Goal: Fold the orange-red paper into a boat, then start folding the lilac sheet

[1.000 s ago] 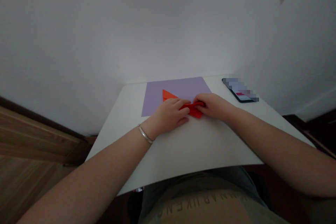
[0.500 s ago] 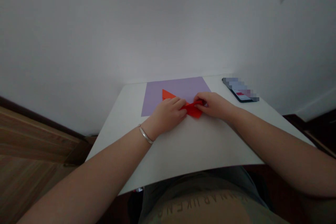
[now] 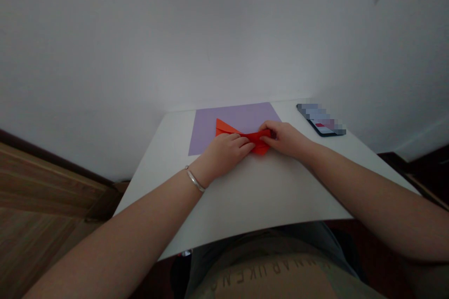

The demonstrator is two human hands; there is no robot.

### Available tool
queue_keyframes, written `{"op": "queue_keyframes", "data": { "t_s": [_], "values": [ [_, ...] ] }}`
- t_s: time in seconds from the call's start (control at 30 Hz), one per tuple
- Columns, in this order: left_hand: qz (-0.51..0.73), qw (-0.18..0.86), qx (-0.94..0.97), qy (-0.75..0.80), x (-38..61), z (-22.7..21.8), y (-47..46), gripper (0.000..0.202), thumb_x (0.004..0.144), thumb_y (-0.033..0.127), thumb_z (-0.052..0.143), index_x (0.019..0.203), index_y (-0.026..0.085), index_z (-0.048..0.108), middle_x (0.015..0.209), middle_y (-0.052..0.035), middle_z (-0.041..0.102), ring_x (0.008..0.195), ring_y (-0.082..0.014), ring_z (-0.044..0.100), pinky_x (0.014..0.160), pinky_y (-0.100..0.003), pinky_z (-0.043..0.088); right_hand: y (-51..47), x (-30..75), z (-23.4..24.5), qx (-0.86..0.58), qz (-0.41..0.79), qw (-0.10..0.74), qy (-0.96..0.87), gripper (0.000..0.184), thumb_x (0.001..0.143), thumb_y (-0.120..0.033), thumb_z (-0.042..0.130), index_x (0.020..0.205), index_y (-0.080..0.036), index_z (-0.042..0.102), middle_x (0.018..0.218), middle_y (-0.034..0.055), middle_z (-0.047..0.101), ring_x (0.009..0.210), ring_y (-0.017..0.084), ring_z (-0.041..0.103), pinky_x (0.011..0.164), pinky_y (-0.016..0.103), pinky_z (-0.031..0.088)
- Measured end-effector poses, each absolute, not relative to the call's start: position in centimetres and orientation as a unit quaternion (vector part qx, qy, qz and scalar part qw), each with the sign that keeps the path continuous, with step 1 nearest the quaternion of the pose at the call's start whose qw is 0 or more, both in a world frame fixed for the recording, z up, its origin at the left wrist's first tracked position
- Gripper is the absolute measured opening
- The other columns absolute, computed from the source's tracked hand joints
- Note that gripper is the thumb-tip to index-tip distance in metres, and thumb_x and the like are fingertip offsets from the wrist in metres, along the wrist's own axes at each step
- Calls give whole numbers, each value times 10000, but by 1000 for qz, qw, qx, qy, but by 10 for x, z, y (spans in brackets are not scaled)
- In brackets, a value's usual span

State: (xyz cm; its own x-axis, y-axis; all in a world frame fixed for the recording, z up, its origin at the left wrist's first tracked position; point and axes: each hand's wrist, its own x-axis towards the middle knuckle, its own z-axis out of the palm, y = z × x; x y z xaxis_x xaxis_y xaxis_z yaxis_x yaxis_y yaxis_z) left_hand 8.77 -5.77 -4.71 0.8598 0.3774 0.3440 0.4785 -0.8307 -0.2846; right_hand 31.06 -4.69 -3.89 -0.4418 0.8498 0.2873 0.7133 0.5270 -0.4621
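Pinching paper [image 3: 258, 142] tight in left hand [image 3: 224, 153] and right hand [image 3: 286, 138], fingers curled. Since a moment ago, pushed flap further over between them; creasing underway.

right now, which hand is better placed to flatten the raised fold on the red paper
Probably the right hand: its fingertips pinch the raised fold of the red paper at its right end. The left hand rests on top, pinning the left part.

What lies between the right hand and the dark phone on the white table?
Head view: only bare white table separates the right hand, pinching the red folded paper, from the dark rectangular phone.
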Motion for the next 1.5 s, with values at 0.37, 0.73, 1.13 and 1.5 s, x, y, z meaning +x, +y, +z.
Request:
{"op": "queue_keyframes", "data": {
  "t_s": [0.37, 0.73, 1.13, 1.5],
  "values": [
    [-123, 156, -942, -269, 89, -47, -61, 185, 914, 186, 539, 1036, 132, 667, 963, -90, 729, 900, -215, 684, 739, -324, 540, -56, 312, -33, -413, 90, 243, -873, 375, 801, -93, 465, 1147, -229, 507, 1283, 81, 596, 927, 180, 640, 741, 309, 491],
    [-139, 149, -925, -321, 90, -45, -63, 170, 925, 240, 528, 877, 145, 660, 818, -64, 725, 712, -189, 680, 567, -269, 473, -66, 317, -17, -303, -12, 193, -933, 184, 800, -333, 653, 947, -225, 681, 1500, 72, 412, 1145, 275, 585, 872, 406, 518],
    [-136, 137, -939, -283, 86, -48, -59, 195, 924, 251, 522, 924, 151, 689, 939, -71, 723, 876, -195, 670, 721, -302, 520, -62, 306, -30, -341, -120, 116, -925, 256, 920, -334, 532, 910, -213, 757, 1209, 56, 681, 1056, 246, 612, 820, 369, 518],
    [-111, 133, -942, -286, 87, -44, -62, 226, 933, 244, 495, 914, 150, 699, 956, -78, 711, 909, -196, 665, 756, -304, 530, -67, 298, -30, -399, -90, 122, -904, 218, 879, -287, 559, 913, -190, 752, 1109, 42, 712, 1032, 211, 603, 815, 314, 493]
  ]
}}
